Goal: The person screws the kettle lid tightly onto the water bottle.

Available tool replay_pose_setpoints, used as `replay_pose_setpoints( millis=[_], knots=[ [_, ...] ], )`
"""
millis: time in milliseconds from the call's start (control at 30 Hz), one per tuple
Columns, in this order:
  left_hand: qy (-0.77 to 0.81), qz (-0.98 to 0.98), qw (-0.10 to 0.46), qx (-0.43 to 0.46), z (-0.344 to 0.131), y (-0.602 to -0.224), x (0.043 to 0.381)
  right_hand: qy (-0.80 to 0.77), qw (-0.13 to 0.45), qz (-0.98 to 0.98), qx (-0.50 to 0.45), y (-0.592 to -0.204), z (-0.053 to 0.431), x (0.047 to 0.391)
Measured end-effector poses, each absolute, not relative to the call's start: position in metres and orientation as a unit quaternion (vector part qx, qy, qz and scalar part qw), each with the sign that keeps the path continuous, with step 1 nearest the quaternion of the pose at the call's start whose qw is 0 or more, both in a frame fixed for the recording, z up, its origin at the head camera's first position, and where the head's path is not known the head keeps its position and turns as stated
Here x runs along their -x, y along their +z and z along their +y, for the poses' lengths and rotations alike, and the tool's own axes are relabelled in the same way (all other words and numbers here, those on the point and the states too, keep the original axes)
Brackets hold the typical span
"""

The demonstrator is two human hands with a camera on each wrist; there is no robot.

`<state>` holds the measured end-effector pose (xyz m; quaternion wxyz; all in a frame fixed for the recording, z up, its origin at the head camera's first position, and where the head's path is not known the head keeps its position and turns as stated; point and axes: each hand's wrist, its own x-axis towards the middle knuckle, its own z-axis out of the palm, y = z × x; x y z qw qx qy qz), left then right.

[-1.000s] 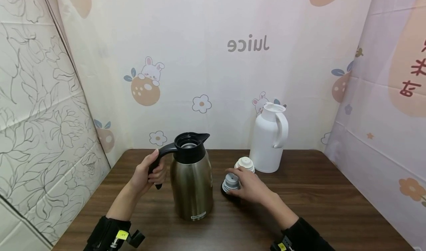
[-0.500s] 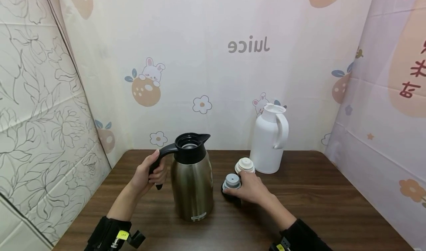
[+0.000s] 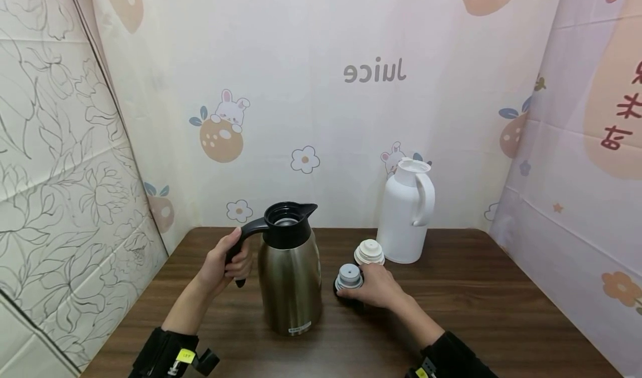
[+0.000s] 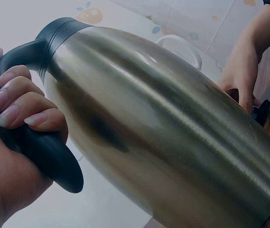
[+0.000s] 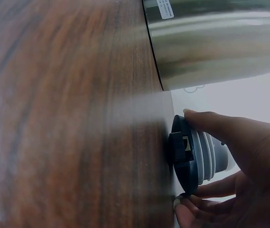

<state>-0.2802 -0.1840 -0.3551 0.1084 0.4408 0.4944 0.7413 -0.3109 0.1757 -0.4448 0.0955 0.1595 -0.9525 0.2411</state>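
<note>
A steel thermos jug (image 3: 290, 289) with a black collar and spout stands upright on the table, its top open. My left hand (image 3: 228, 263) grips its black handle (image 4: 40, 147), fingers curled round it. To the right of the jug lies a black and grey lid (image 3: 349, 277), grey plug side up. My right hand (image 3: 376, 286) pinches this lid by its rim, thumb on one side and fingers on the other, as the right wrist view shows. Just behind it sits a white lid (image 3: 370, 251), close to the fingers.
A white thermos jug (image 3: 405, 213) stands at the back right, lidless, its handle turned to the right. The brown wooden table (image 3: 481, 300) ends at a printed curtain (image 3: 321, 99) behind, with more cloth at both sides.
My right hand has closed from spread fingers above the black and grey lid to a hold on its rim. The left hand and the steel jug stay in place.
</note>
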Motion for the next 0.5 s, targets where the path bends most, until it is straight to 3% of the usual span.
replay_pose_setpoints(
  millis=[500],
  knots=[
    [0.739,0.503,0.107,-0.436,-0.1856,-0.3559,0.2809,0.315,0.072,-0.935,-0.145,-0.4459,0.1805,0.3202]
  ],
)
